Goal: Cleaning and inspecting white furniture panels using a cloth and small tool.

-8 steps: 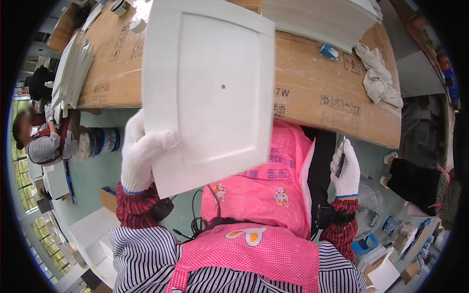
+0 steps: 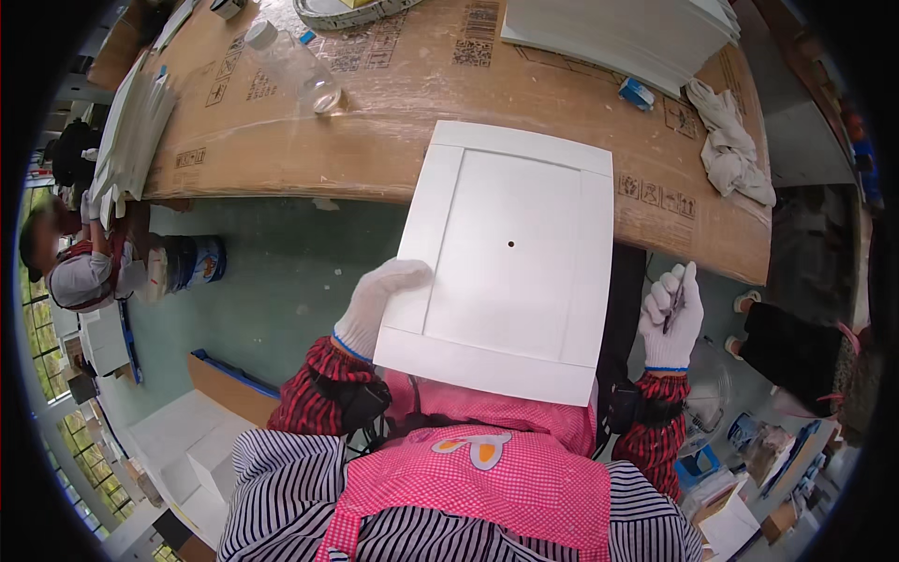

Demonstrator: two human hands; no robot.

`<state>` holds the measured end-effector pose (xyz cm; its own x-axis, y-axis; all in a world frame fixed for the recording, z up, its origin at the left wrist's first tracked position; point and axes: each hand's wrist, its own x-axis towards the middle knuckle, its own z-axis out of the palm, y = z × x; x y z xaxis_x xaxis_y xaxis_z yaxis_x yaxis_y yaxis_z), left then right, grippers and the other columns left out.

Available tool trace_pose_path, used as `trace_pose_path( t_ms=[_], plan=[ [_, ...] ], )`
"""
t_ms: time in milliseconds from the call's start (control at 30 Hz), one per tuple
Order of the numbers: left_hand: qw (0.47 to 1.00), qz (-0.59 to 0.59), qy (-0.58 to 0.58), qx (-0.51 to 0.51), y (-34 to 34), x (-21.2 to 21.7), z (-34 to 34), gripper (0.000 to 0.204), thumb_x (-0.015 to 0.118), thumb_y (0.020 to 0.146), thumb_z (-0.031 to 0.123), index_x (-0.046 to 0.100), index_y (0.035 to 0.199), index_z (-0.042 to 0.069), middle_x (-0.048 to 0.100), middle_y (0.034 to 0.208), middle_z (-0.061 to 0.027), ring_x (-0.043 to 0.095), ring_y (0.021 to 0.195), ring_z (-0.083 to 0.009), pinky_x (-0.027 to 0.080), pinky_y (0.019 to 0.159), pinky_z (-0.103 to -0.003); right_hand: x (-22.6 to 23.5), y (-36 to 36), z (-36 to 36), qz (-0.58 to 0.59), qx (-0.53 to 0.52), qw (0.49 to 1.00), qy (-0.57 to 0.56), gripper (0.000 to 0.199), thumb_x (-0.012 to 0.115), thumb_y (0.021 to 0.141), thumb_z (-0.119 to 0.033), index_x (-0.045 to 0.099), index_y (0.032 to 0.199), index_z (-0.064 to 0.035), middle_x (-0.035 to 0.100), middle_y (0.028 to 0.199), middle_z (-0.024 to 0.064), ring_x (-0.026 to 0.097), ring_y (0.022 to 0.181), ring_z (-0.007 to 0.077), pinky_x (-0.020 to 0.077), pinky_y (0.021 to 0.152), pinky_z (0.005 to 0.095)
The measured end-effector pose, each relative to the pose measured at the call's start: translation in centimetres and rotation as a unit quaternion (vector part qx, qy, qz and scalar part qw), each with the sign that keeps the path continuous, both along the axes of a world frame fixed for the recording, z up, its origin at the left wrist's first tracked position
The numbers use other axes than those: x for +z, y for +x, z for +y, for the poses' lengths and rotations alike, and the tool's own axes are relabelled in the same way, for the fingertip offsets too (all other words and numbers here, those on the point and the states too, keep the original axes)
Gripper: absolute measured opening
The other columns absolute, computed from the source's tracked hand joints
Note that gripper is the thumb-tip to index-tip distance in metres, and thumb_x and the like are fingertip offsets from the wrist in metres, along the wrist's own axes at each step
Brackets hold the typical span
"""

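A white panel (image 2: 515, 300), shaped like a cabinet door with a raised frame and a small hole in its middle, is tilted in front of my lap. My left hand (image 2: 376, 307), in a white knit glove, grips its left edge; the fingers beneath are hidden. The panel's far end overlaps the near edge of the cardboard-topped table (image 2: 393, 155). Off to the right, apart from the panel, my gloved right hand (image 2: 669, 330) is closed around a thin dark tool (image 2: 673, 307), whose exact kind I cannot make out.
On the table are a clear bottle (image 2: 298, 70), a round tray (image 2: 351, 14), a stack of white panels (image 2: 609, 42), a small blue box (image 2: 636, 94) and a crumpled cloth (image 2: 726, 150). People are at left (image 2: 89, 272) and right (image 2: 796, 356). A bucket (image 2: 197, 260) stands left.
My left hand has brought the panel rightward and closer to my lap, uncovering the bottle and round tray on the table. My right hand stays nearly in place, slightly turned.
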<state>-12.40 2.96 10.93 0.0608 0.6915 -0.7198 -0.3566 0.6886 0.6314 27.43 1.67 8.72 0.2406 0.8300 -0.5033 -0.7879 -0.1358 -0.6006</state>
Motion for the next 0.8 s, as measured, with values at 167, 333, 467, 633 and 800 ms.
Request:
trace_pose_path(
  t_ms=[167, 333, 467, 633, 800],
  plan=[
    [0.997, -0.057, -0.033, -0.028, 0.0, -0.2, -0.6, 0.023, 0.064, 0.099, 0.01, 0.065, 0.118, -0.002, 0.07, 0.11, -0.0094, 0.07, 0.1, -0.0195, 0.058, 0.09, -0.033, -0.2, -0.1, -0.4, -0.012, 0.034, 0.999, -0.012, 0.029, 0.051, 0.111, -0.035, 0.06, 0.099, -0.0101, 0.057, 0.078, 0.0002, 0.049, 0.054, 0.0084, 0.0405, 0.041, 0.0209],
    [0.997, -0.064, -0.031, -0.036, -0.7, -1.5, -0.9, 0.027, 0.063, 0.1, 0.012, 0.063, 0.123, -0.003, 0.069, 0.113, -0.0104, 0.069, 0.104, -0.0195, 0.058, 0.092, -0.033, -0.2, -2.5, -0.2, -0.037, 0.088, 0.994, -0.057, 0.03, 0.054, 0.11, -0.036, 0.065, 0.115, -0.0079, 0.058, 0.078, -0.0026, 0.05, 0.057, 0.0059, 0.0396, 0.043, 0.02],
    [0.977, 0.03, 0.173, -0.12, -2.0, -7.1, -3.0, 0.042, 0.06, 0.104, 0.012, 0.054, 0.141, -0.005, 0.063, 0.135, -0.0134, 0.063, 0.123, -0.0207, 0.052, 0.105, -0.032, -0.6, -3.3, -0.6, -0.052, 0.112, 0.989, -0.087, 0.033, 0.052, 0.111, -0.037, 0.065, 0.113, -0.0069, 0.051, 0.071, -0.0041, 0.044, 0.05, 0.006, 0.0355, 0.04, 0.021],
    [0.988, 0.012, 0.128, -0.083, -1.5, -8.1, -3.0, 0.046, 0.049, 0.111, 0.013, 0.044, 0.153, -0.003, 0.056, 0.148, -0.0112, 0.056, 0.133, -0.0174, 0.046, 0.112, -0.031, -0.6, -4.5, -1.6, -0.095, 0.189, 0.973, -0.094, 0.041, 0.047, 0.112, -0.039, 0.065, 0.113, -0.0024, 0.041, 0.06, -0.0046, 0.032, 0.037, 0.0061, 0.0247, 0.033, 0.0237],
    [0.987, -0.155, -0.029, 0.033, -0.9, -6.2, -1.7, 0.054, 0.048, 0.112, 0.028, 0.039, 0.159, 0.002, 0.053, 0.15, -0.0066, 0.055, 0.132, -0.0139, 0.046, 0.11, -0.029, -0.8, -5.2, -1.5, -0.124, 0.18, 0.97, -0.104, 0.04, 0.047, 0.112, -0.037, 0.065, 0.115, -0.0012, 0.047, 0.061, -0.0039, 0.039, 0.04, 0.0065, 0.0279, 0.034, 0.0229]
  ],
)
